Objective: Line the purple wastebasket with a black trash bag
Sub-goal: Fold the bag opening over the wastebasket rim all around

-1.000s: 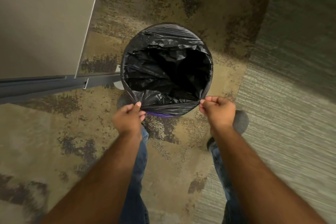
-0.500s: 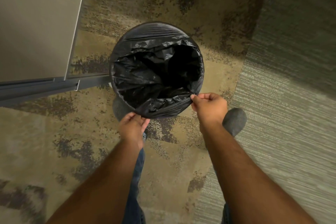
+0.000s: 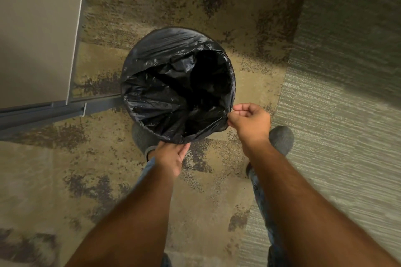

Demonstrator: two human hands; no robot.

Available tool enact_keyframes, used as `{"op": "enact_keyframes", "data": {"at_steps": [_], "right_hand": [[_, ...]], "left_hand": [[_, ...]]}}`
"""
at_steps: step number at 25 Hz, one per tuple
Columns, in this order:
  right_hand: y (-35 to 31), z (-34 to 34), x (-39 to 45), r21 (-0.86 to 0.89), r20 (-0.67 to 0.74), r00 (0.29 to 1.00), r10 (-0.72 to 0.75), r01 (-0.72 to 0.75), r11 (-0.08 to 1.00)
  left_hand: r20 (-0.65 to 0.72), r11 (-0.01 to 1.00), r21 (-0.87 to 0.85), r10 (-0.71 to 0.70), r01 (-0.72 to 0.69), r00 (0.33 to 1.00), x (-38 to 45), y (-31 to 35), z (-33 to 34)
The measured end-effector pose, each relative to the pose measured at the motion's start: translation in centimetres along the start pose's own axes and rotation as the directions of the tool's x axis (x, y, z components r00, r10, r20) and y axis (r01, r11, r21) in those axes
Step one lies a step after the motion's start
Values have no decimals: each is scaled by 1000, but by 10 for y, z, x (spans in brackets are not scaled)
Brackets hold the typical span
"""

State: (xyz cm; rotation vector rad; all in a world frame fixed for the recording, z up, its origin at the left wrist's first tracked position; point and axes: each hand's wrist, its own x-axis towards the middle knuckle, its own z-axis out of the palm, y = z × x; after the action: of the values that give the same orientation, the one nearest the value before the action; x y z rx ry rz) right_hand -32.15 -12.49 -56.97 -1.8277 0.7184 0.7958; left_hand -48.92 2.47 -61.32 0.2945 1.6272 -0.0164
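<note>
A black trash bag fills the round wastebasket on the carpet and is folded over its whole rim, so the purple basket is hidden beneath it. My right hand pinches the bag's edge at the near right of the rim. My left hand sits under the near edge of the bag, fingers against the plastic; its grip is partly hidden.
A beige cabinet or desk panel with a grey metal base rail stands at the left, touching the basket. My feet in grey socks stand just behind the basket. Patterned carpet lies all around.
The bag has been pulled down over the near rim, covering the purple strip seen before. My left hand dropped below the rim; my right hand moved to the right side of the rim.
</note>
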Motion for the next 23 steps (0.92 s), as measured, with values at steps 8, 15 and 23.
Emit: {"op": "enact_keyframes", "data": {"at_steps": [8,15,23], "right_hand": [[5,-18,54,-191,275,959,61,-8,982],[-17,28,85,-470,170,985,-1,82,879],[-105,33,75,26,103,973,-206,204,979]], "left_hand": [[52,998,-56,40,-37,998,-19,22,-12],[-215,744,487,610,-458,763,-11,94,0],[413,0,723,802,-691,432,-4,200,106]]}}
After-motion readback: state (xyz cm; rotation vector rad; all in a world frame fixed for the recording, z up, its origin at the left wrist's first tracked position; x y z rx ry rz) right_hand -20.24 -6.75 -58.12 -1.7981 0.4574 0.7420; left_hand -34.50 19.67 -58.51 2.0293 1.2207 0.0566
